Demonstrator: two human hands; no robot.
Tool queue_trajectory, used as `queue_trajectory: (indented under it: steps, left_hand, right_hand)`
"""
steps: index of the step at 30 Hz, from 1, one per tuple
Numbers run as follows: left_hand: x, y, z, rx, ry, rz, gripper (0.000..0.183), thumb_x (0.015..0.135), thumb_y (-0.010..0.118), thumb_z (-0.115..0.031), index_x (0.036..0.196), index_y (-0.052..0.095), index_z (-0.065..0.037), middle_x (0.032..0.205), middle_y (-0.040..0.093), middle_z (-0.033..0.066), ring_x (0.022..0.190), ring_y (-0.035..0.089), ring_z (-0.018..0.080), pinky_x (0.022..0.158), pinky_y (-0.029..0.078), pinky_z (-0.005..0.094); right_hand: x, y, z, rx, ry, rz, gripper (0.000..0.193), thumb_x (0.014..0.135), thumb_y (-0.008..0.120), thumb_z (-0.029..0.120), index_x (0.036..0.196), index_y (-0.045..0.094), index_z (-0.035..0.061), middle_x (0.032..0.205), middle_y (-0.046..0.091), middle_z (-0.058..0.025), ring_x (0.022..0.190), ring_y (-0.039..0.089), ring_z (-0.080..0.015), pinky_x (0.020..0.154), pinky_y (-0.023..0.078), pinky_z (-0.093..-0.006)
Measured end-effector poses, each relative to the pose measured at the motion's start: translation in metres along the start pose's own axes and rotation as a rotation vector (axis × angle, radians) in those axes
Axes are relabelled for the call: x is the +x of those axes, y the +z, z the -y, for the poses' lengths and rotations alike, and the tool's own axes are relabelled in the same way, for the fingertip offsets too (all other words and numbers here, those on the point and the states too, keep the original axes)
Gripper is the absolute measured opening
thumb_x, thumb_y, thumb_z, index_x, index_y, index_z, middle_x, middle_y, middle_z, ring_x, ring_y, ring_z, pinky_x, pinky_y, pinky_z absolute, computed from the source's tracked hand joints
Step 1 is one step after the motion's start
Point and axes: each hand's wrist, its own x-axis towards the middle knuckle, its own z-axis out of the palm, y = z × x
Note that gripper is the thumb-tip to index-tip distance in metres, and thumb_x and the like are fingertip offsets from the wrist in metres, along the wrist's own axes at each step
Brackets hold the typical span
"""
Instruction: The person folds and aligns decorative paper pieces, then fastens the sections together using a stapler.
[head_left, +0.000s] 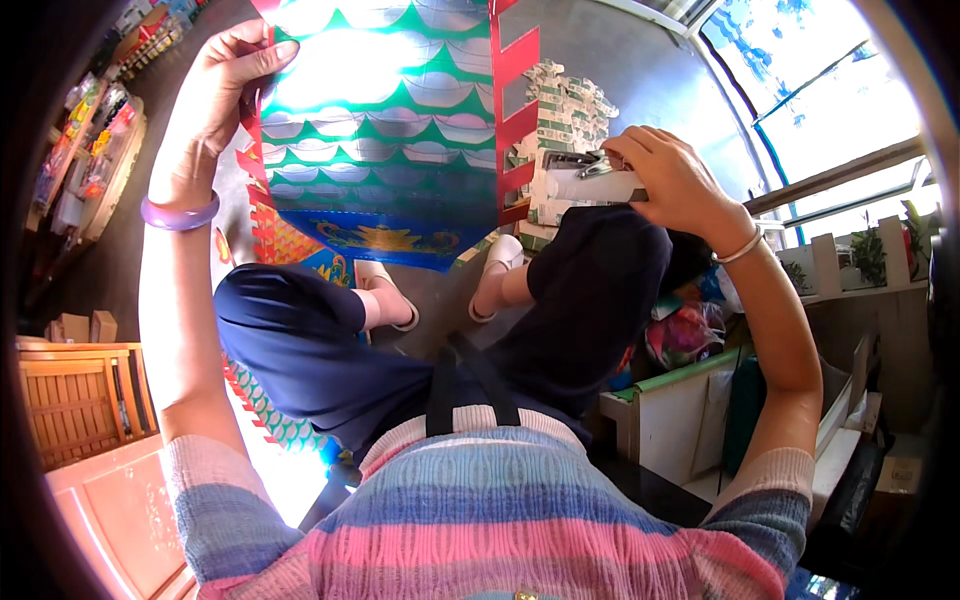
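Observation:
My left hand (240,65) is raised, pinching the left edge of a large shiny sheet (395,135) between thumb and fingers. Green and silver scales cover it, with red notched strips down both sides and a blue, gold-patterned lower end. The sheet hangs above and between my knees. My right hand (675,175) is beyond my right knee, with its fingers bent over the end of a white, flat-looking piece (590,185). A silver metal part (575,162) lies against that piece by the fingertips. What exactly these fingers grip is partly hidden.
A heap of printed paper pieces (575,110) lies on the floor ahead. Another scaled sheet (270,400) is beside my left leg, and an orange patterned one (285,240) near my left foot. A wooden cabinet (80,400) stands left; a white shelf (670,410) and plastic bags (685,335) are right.

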Motion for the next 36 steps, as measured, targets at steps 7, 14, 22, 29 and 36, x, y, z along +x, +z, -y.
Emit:
queue_trajectory:
  steps: [7, 14, 22, 29, 36]
  left_hand:
    - [0.006, -0.013, 0.0, 0.038, -0.036, -0.009, 0.015, 0.082, 0.06, -0.008, 0.095, 0.062, -0.002, 0.082, 0.064, 0.0013, 0.07, 0.058, 0.005, 0.061, 0.045, 0.0162]
    - [0.005, -0.014, -0.01, 0.067, -0.036, 0.015, 0.015, 0.082, 0.059, -0.005, 0.097, 0.061, -0.001, 0.085, 0.064, 0.0024, 0.075, 0.059, 0.0068, 0.068, 0.047, 0.0183]
    - [0.031, 0.05, -0.057, 0.243, 0.115, 0.19, 0.017, 0.076, 0.062, -0.006, 0.09, 0.06, 0.003, 0.07, 0.061, 0.0048, 0.058, 0.054, 0.0113, 0.056, 0.044, 0.0224]
    - [0.024, 0.114, -0.073, 0.928, 0.611, -0.017, 0.027, 0.074, 0.066, -0.015, 0.093, 0.06, 0.003, 0.076, 0.062, 0.0071, 0.068, 0.058, 0.0138, 0.062, 0.046, 0.024]
    - [-0.123, 0.225, 0.12, -0.286, -0.253, 0.448, 0.049, 0.076, 0.068, -0.035, 0.109, 0.055, -0.001, 0.094, 0.062, 0.0079, 0.082, 0.061, 0.0203, 0.071, 0.048, 0.03]
  right_hand:
    - [0.0, 0.005, 0.008, -0.01, -0.086, 0.069, 0.047, 0.056, 0.071, 0.007, 0.1, 0.054, 0.0063, 0.092, 0.056, -0.0078, 0.091, 0.054, -0.0258, 0.081, 0.043, -0.035]
    - [-0.006, 0.009, 0.009, 0.473, 0.057, -0.003, 0.048, 0.06, 0.062, 0.005, 0.106, 0.052, -0.0011, 0.101, 0.055, -0.0144, 0.098, 0.052, -0.0307, 0.085, 0.043, -0.0364]
    - [0.02, 0.014, 0.059, 0.687, -0.186, -0.169, 0.045, 0.063, 0.067, 0.011, 0.106, 0.057, 0.001, 0.104, 0.056, -0.0163, 0.091, 0.056, -0.0307, 0.079, 0.044, -0.0372]
    - [-0.005, 0.015, 0.07, 1.37, 0.468, -0.306, 0.039, 0.073, 0.058, 0.0, 0.11, 0.05, -0.0089, 0.098, 0.06, -0.0089, 0.088, 0.06, -0.0186, 0.083, 0.048, -0.0318]
    - [-0.031, 0.045, 0.083, 1.861, 0.666, -0.728, 0.044, 0.077, 0.052, 0.003, 0.119, 0.044, -0.0055, 0.112, 0.053, -0.0126, 0.092, 0.058, -0.0231, 0.08, 0.051, -0.0383]
